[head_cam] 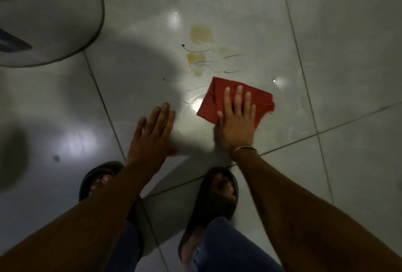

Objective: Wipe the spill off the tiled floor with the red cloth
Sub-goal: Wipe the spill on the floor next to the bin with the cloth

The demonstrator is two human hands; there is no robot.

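A folded red cloth (215, 102) lies flat on the pale tiled floor (348, 54). My right hand (237, 123) presses down on it with fingers spread, a thin bangle at the wrist. Just beyond the cloth is the spill (201, 34): yellowish patches with thin dark smear lines (195, 49) curving across the tile. My left hand (152, 134) rests flat on the floor to the cloth's left, fingers apart and holding nothing.
A large round white object (54, 14) fills the upper left corner. My two feet in dark sandals (219, 197) stand on the tiles below my hands. A small dark spot (56, 158) marks the floor at left. Bright light reflections dot the tiles.
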